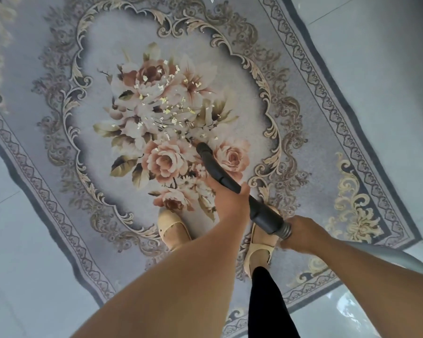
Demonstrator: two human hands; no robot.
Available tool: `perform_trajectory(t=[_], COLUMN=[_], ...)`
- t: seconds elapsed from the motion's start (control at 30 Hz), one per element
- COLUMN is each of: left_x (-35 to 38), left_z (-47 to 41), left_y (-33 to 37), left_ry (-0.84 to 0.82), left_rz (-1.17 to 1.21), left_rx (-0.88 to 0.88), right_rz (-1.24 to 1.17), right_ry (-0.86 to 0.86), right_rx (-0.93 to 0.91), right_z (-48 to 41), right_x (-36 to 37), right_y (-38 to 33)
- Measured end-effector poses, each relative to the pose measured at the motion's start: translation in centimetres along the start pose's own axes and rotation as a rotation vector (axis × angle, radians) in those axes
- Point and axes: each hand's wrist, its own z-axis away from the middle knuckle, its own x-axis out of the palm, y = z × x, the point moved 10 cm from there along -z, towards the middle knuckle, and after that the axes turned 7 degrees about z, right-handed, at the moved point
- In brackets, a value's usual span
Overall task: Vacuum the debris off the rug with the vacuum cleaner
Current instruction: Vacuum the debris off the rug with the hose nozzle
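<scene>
Tube [215, 167] is gripped by left hand [230, 198] mid-length and right hand [300, 234] at its rear, long axis aimed up-left at debris [166, 111] scattered just beyond its tip on rug [327, 118].

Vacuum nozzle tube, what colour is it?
The vacuum nozzle tube is plain black, seen best in the head view.
</scene>
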Motion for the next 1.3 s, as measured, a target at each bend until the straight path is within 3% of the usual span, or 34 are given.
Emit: perform_trajectory(t=[0.17, 0.53, 0.97, 1.3], left_x=[1.2, -7.2, 1.3, -8.4], left_z=[0.4, -4.9, 0.0, -7.5], left_y=[-0.2, 6.3, -0.1, 8.3], left_ry=[-0.014, 0.187, 0.021, 0.21], left_rz=[0.016, -0.082, 0.083, -0.073], left_rx=[-0.01, 0.155, 0.002, 0.173], right_rz=[0.014, -0.081, 0.032, -0.085], right_ry=[-0.02, 0.064, 0.004, 0.135], right_rx=[0.009, -0.176, -0.044, -0.212], right_z=[-0.1, -2.9, -0.5, -4.2], right_x=[-0.1, -2.0, -1.0, -4.5], right_y=[1.2, -10.4, 1.0, -12.7])
